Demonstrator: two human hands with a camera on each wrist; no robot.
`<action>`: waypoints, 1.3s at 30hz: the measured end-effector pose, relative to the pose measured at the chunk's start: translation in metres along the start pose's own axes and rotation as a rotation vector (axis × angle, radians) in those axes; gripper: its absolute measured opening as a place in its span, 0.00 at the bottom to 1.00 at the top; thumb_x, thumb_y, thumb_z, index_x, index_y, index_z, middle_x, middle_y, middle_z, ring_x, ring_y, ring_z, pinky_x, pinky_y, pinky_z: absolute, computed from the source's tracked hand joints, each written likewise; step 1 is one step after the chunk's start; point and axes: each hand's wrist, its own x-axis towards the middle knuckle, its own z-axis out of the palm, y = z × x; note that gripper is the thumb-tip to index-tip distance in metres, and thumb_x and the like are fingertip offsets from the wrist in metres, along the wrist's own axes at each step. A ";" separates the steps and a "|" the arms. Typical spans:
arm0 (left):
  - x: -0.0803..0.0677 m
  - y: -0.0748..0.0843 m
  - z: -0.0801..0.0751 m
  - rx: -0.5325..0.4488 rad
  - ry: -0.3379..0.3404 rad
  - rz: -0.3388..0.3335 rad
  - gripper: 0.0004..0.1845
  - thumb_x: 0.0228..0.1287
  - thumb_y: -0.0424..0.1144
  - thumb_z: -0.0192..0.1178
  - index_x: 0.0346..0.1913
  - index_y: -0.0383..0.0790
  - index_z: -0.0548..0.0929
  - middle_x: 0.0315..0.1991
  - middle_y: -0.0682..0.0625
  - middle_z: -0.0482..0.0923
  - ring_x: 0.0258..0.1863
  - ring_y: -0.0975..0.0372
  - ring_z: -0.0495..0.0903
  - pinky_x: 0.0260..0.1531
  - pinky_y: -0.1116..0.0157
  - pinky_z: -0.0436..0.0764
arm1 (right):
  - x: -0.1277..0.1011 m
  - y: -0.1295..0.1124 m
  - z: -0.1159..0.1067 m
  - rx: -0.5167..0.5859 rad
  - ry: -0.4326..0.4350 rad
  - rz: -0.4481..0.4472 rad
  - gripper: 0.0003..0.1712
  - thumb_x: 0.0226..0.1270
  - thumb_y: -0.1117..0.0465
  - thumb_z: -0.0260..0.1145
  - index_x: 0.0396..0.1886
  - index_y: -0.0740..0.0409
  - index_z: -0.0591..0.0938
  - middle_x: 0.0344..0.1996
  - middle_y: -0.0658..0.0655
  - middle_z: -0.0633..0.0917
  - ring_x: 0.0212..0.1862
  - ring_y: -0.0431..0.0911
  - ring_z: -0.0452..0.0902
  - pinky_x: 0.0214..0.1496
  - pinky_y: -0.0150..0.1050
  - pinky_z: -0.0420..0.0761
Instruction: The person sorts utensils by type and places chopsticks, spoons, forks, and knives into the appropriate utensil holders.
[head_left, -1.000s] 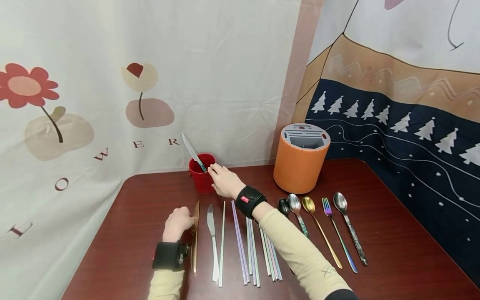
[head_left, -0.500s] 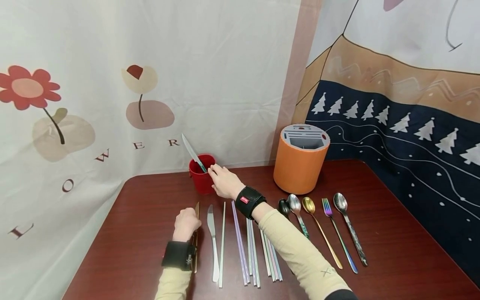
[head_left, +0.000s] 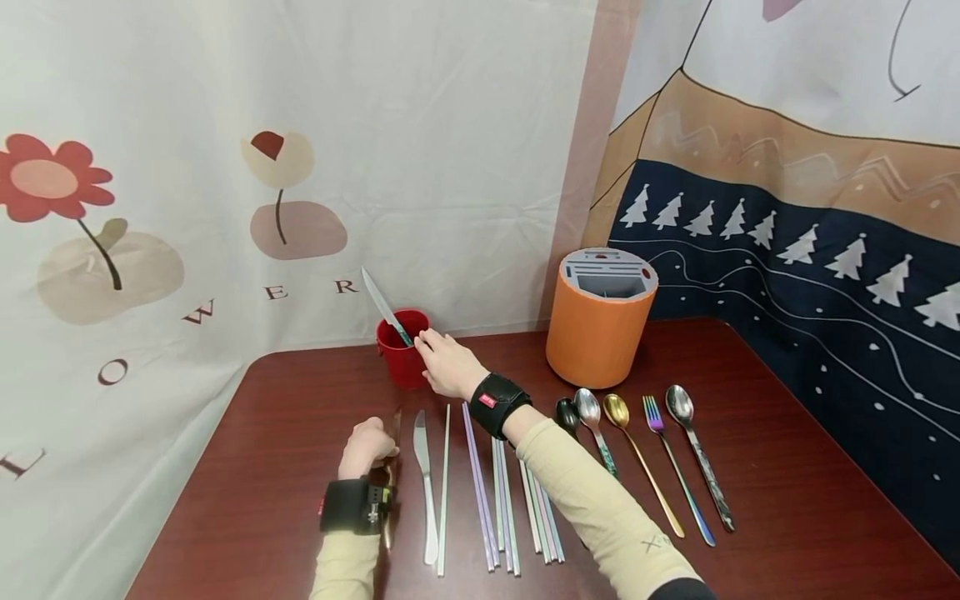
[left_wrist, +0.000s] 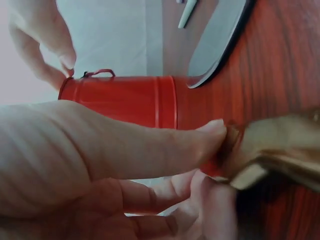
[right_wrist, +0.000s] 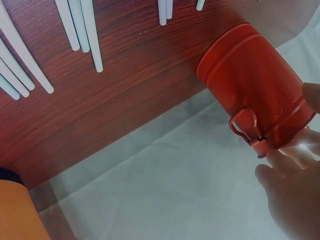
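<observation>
Two grips busy: left hand (head_left: 366,444) pinches thin gold metal knife (head_left: 392,467) at desk's (head_left: 787,517) left, stiff, likely slippery, best held mid-handle; right hand (head_left: 444,363) fingers clamp small red metal cup (head_left: 401,354) rim.

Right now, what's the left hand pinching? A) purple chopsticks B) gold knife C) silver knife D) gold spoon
B: the left hand has thumb and fingers closed on the gold knife, lying leftmost in the row on the table; the silver knife beside it lies untouched.
</observation>
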 end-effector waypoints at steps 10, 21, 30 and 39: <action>-0.001 -0.002 -0.009 -0.091 0.004 0.022 0.18 0.55 0.29 0.58 0.12 0.42 0.67 0.13 0.52 0.66 0.15 0.61 0.76 0.18 0.68 0.77 | 0.001 0.001 0.000 -0.009 0.014 -0.010 0.32 0.69 0.54 0.58 0.70 0.60 0.65 0.68 0.58 0.68 0.69 0.48 0.64 0.72 0.41 0.65; -0.018 0.007 -0.026 -0.157 0.248 0.109 0.09 0.59 0.35 0.59 0.39 0.34 0.72 0.33 0.40 0.79 0.28 0.53 0.78 0.23 0.63 0.72 | 0.001 0.000 0.001 0.002 -0.002 0.000 0.33 0.69 0.54 0.58 0.70 0.60 0.64 0.69 0.58 0.67 0.71 0.47 0.61 0.74 0.41 0.62; -0.027 0.018 -0.027 -0.240 0.468 0.209 0.08 0.61 0.34 0.58 0.38 0.35 0.71 0.35 0.38 0.79 0.32 0.50 0.78 0.27 0.62 0.71 | 0.001 0.000 0.004 0.035 0.018 0.005 0.33 0.68 0.55 0.60 0.70 0.60 0.64 0.69 0.59 0.67 0.71 0.48 0.61 0.74 0.42 0.61; -0.029 0.035 -0.035 -0.358 0.687 0.323 0.08 0.62 0.31 0.60 0.40 0.32 0.73 0.35 0.34 0.82 0.33 0.47 0.82 0.30 0.55 0.76 | -0.001 0.000 0.004 0.008 0.045 -0.003 0.33 0.68 0.55 0.59 0.69 0.60 0.65 0.68 0.59 0.68 0.72 0.49 0.62 0.73 0.41 0.63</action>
